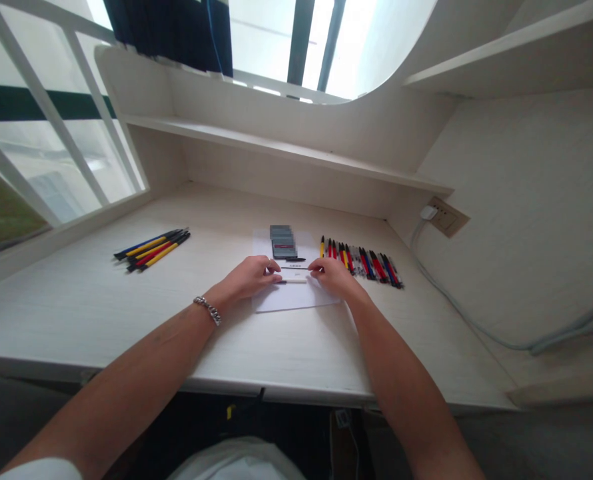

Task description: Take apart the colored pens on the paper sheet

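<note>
Over a white paper sheet (296, 303), my left hand (251, 275) and my right hand (332, 275) face each other with fingertips pinched. Between them runs a thin dark rod (294, 268), like a pen refill, one end at each hand. Just below it on the paper lies a slim white pen barrel (296, 281) with a dark end, close to my left fingers. Beyond the hands sits a short black pen part (295, 259). Past that, several grey flat packs (283, 243) overlap in a stack.
A row of pens (364, 261) in red, blue, yellow, black and clear lies right of the paper. Several coloured pens (152, 251) are bunched at the left. A shelf (286, 150) overhangs the desk's back; a cable (446, 297) runs down from the wall socket (448, 217).
</note>
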Demonstrator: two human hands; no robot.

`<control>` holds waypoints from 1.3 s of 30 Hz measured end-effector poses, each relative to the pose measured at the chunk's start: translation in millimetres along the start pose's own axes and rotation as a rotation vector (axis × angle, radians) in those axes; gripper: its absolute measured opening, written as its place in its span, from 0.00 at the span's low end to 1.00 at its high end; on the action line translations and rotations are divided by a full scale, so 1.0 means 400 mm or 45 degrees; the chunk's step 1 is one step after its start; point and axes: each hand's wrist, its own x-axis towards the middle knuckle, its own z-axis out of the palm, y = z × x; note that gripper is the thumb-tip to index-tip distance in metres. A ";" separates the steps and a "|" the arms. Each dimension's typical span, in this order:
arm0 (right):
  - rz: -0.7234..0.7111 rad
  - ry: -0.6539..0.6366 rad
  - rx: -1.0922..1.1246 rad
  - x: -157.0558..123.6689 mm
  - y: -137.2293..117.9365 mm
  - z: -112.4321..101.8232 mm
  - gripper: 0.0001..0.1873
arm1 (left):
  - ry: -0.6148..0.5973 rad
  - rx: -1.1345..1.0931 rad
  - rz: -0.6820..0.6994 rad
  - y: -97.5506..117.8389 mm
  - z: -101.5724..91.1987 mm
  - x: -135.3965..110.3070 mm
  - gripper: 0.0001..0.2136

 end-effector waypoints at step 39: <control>-0.073 0.097 -0.078 0.015 -0.044 0.076 0.09 | 0.108 -0.405 0.053 0.015 0.003 -0.002 0.09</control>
